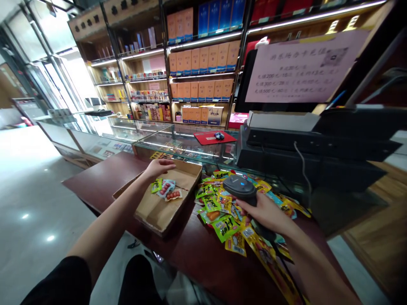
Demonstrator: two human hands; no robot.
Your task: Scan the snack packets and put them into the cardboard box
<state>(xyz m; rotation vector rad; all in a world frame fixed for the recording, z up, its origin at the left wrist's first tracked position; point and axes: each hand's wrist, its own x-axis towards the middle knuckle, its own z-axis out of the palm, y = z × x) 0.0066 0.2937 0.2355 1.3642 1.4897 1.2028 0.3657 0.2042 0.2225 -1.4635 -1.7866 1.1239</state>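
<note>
My right hand (267,212) is wrapped round a dark barcode scanner (240,187), held over a pile of colourful snack packets (225,226) on the dark red table. A shallow cardboard box (155,214) lies left of the pile, with a few small packets (168,189) inside, one green and others showing reddish round pieces. Over the box's far left part is my left hand (161,166), its fingers stretched out to the right and nothing visible in them.
Behind the table (108,176) runs a glass display counter (187,142) with a red mat (214,137) and a mouse (219,135). At right stands a monitor with a pink notice (295,72). Shelves of boxes (203,59) line the back. A cable hangs from the scanner.
</note>
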